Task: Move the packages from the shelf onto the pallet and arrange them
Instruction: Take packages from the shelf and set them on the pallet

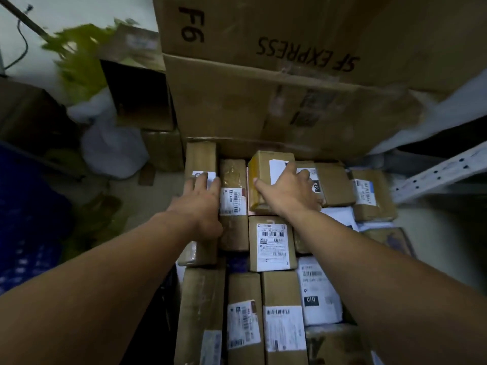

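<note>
Landmark: the SF EXPRESS carton (pixel 290 35) sits on top of a second large carton (pixel 224 101) at the back; every place below is told from it.
Packages: a tight layer of small brown parcels lies directly in front of and below the carton stack, label sides mostly up. The pallet under them is hidden.
Left hand (pixel 203 198): the fingers are straight and close together, lying flat on the long brown box (pixel 201 156) at the left end of the row nearest the carton. It looks like a steadying press, holding that box against its neighbours.
Right hand (pixel 287 191): it grips the yellow-taped box (pixel 259 164) from above, thumb on the left face and fingers draped over the label toward the right edge.
Yellow-taped box: it is just in front of the carton near the row's middle, standing higher than the parcels around it. Judged, it is being seated or shifted in its slot.
Narrow box (pixel 233 180): it lies between the two hands, touching the long brown box, and fills the gap.
Labelled box (pixel 271 243): it is one row further from the carton, just below the right wrist.
Shelf frame (pixel 442 175): white perforated metal, to the right of the carton and beside the parcels.
Why packed so: edges butted together probably keep the layer from sliding.
Risk: the raised box could tip if released unseated.
</note>
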